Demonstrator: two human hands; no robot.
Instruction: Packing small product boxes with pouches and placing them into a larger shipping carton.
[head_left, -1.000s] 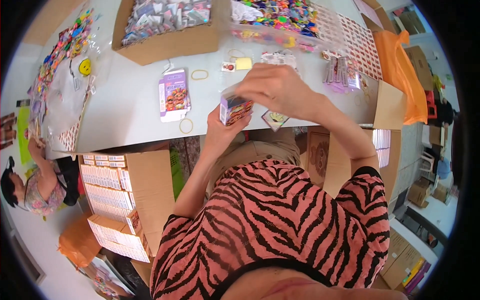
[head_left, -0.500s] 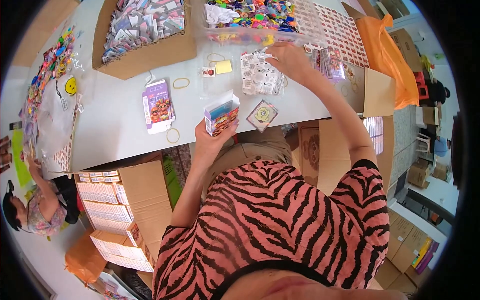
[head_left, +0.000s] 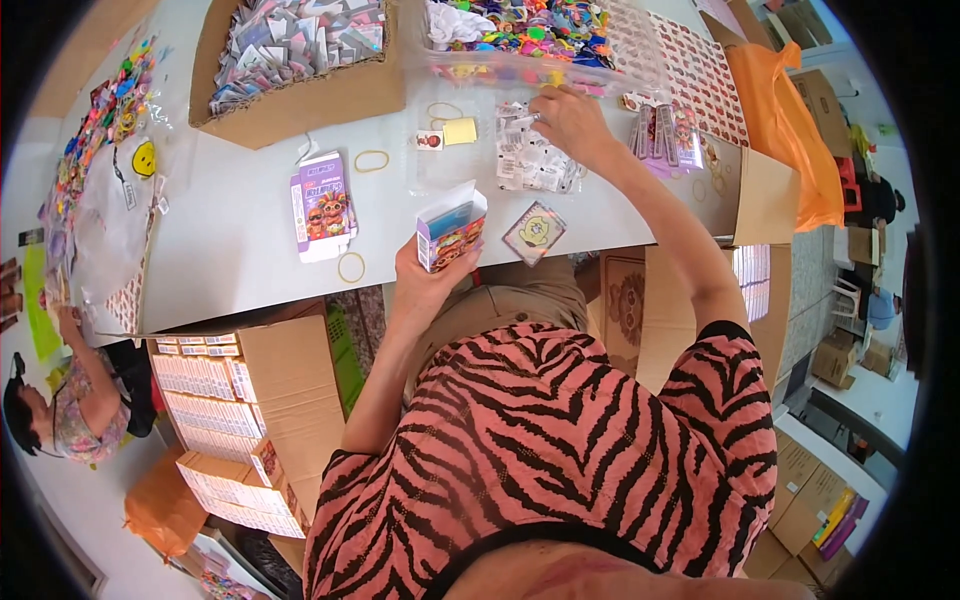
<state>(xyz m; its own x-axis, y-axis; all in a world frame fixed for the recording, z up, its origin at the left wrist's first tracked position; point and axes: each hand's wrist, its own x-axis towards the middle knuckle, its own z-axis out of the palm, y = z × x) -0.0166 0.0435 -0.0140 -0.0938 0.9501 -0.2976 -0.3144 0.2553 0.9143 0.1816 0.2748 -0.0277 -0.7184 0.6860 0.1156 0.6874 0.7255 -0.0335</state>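
Note:
My left hand (head_left: 428,278) grips a small printed carton (head_left: 452,230), purple and orange, with its top flaps raised and a blue edge showing inside. Farther right, my right hand (head_left: 575,122) bends over the upper edge of a pile of small white printed packets (head_left: 540,160). Its fingers and thumb close on a packet there, partly hidden by the hand. A square card with a yellow cartoon figure (head_left: 535,232) lies on the table near the carton. Left of it rests a flattened purple carton (head_left: 323,205), close to a rubber band (head_left: 351,267).
At the back stand a cardboard box of foil packets (head_left: 300,105) and a clear bin of colourful trinkets (head_left: 540,65). Sticker sheets (head_left: 690,75) and an orange bag (head_left: 790,130) are on the right. Packed cartons (head_left: 215,400) fill a box below left. Another person (head_left: 85,400) works far left.
The table scene has shifted slightly right in view. My right hand stays at the packet pile, its fingers a little more bent. My left hand still holds the carton.

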